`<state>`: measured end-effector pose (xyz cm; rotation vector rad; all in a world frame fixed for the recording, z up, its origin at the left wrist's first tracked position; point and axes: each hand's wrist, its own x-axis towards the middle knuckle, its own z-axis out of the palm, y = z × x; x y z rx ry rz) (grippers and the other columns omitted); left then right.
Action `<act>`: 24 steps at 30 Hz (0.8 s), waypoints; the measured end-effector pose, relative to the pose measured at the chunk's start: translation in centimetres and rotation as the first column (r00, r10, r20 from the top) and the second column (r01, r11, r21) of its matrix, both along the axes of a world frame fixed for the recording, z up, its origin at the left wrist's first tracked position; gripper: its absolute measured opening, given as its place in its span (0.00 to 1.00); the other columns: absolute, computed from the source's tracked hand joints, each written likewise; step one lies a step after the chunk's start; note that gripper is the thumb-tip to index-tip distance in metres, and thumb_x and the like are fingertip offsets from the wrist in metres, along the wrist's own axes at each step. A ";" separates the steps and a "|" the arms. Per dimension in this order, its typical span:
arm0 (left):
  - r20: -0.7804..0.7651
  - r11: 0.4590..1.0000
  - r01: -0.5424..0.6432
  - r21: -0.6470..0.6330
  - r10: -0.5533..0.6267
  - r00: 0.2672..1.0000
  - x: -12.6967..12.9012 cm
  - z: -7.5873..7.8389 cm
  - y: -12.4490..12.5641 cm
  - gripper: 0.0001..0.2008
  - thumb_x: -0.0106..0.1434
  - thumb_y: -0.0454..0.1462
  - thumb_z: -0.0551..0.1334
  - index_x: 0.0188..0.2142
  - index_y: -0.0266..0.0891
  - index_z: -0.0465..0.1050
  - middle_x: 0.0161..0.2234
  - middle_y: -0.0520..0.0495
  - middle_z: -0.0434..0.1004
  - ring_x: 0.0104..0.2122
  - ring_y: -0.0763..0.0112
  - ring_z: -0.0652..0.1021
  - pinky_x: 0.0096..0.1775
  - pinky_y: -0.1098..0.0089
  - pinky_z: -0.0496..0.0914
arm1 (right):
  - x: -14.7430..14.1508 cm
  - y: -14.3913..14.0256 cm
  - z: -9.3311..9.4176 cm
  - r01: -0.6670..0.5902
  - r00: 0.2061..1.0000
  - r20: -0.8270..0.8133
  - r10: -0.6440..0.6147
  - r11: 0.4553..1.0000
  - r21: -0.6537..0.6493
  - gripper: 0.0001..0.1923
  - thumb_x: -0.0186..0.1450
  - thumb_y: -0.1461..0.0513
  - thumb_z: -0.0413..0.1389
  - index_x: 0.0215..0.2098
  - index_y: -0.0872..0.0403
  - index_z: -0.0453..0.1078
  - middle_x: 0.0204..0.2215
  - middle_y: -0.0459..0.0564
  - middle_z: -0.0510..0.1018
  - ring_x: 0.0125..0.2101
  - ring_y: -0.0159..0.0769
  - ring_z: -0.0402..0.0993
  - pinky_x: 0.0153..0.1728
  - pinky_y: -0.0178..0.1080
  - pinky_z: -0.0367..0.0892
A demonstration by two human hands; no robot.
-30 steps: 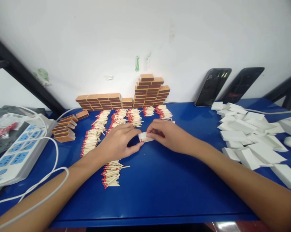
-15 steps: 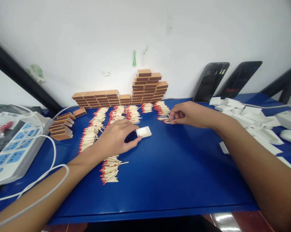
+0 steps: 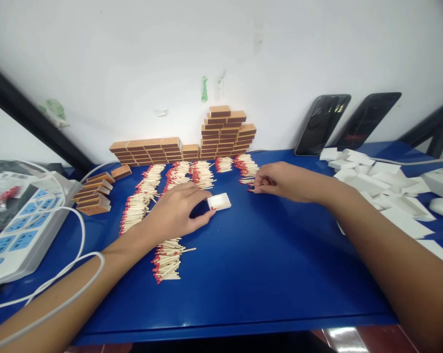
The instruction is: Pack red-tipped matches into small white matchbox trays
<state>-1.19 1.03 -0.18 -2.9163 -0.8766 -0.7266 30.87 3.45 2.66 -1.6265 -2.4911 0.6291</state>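
Nearer than the white tray (image 3: 220,201), loose matches (image 3: 169,264) remain. The left hand (image 3: 182,208) pinches the tray's end (barely filled, it seems); to its right, the right hand (image 3: 282,180) pinches a match (image 3: 250,190). Behind the tray, matchboxes (image 3: 221,132) stand stacked.

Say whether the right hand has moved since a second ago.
Yes, the right hand moved right, from the white matchbox tray to the rightmost matchsticks, judged against the stacked matchboxes.

Hiding part of the match rows (image 3: 135,211) behind the left hand (image 3: 180,211); obscuring the grip of the right hand (image 3: 276,181); screening some white trays (image 3: 405,223) behind the right forearm (image 3: 376,235); cutting off the power strip (image 3: 26,230) at the left edge.
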 end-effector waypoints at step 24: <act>-0.029 0.997 0.035 0.064 -0.033 0.999 0.1 0.0 0.1 0.13 0.74 0.42 0.64 0.51 0.35 0.77 0.42 0.41 0.83 0.44 0.58 0.82 0.48 0.57 0.77 | -3.4 -1.4 -0.7 0.028 0.979 -0.189 0.076 0.869 0.494 0.08 0.72 0.58 0.56 0.36 0.52 0.74 0.31 0.49 0.77 0.30 0.37 0.69 0.34 0.40 0.58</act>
